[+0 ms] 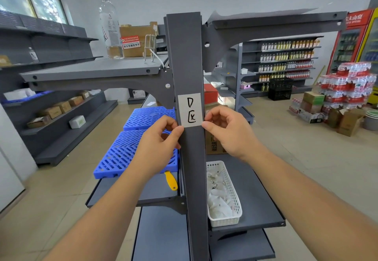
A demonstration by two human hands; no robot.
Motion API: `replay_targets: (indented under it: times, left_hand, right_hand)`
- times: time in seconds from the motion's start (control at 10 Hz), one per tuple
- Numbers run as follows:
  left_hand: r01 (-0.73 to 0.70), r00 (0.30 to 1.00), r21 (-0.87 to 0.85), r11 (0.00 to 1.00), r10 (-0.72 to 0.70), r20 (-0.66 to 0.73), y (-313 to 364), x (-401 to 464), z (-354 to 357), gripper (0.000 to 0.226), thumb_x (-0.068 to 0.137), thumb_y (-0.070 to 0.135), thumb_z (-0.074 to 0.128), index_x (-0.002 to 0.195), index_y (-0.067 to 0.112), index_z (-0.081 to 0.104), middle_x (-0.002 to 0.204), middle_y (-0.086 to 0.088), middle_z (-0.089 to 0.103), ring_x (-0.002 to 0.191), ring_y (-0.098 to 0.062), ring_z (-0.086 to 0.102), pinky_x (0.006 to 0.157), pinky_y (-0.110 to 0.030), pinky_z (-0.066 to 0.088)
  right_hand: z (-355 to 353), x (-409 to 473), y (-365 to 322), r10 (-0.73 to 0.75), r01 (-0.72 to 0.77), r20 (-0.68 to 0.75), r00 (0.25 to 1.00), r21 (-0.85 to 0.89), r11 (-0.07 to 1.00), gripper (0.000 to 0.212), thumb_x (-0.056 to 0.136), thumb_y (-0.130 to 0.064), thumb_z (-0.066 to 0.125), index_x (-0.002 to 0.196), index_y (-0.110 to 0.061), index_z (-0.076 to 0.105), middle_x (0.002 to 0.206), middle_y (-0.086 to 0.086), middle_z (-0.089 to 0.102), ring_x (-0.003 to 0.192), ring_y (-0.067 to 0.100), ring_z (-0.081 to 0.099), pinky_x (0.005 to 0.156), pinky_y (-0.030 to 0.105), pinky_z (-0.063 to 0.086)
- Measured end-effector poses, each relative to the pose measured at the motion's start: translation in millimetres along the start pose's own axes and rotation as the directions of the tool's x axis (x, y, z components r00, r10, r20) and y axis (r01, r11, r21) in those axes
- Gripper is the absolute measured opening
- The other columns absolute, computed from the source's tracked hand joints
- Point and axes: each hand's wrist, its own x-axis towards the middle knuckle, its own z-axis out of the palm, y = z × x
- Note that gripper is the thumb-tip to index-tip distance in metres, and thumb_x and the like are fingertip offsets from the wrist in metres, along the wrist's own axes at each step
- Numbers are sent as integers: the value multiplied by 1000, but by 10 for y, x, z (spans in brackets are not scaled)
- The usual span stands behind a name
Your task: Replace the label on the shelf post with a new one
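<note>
Pressing label (190, 110) onto grey shelf post (187, 56); tiled shop floor (306, 148).

Left hand (157, 138) bare; right hand (229, 132) bare; forearms unsleeved

A white label (190, 109) with hand-drawn black marks lies flat on the front of the grey shelf post (187, 56). The left hand (158, 138) pinches at the label's lower left corner, thumb against the post's edge; the right hand (227, 132) pinches at the lower right corner. Below the left hand, a yellow scraper (170, 180) lies on a shelf beside blue plastic grids (131, 154). Below the right hand sits a white basket (235, 205) of crumpled paper.
</note>
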Motion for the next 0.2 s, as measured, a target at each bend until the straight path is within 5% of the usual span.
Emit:
replay_targets:
  times: [0.2]
  left_hand:
    - [3, 1000, 32, 999, -3, 1, 20, -15, -22, 13, 102, 30, 60, 93, 21, 61, 79, -4, 71, 63, -5, 69, 57, -38, 58]
  right_hand:
    - [-4, -13, -18, 20, -20, -4, 1000, -27, 999, 18, 92, -16, 72, 86, -32, 66, 86, -9, 72, 77, 9, 67, 74, 30, 54]
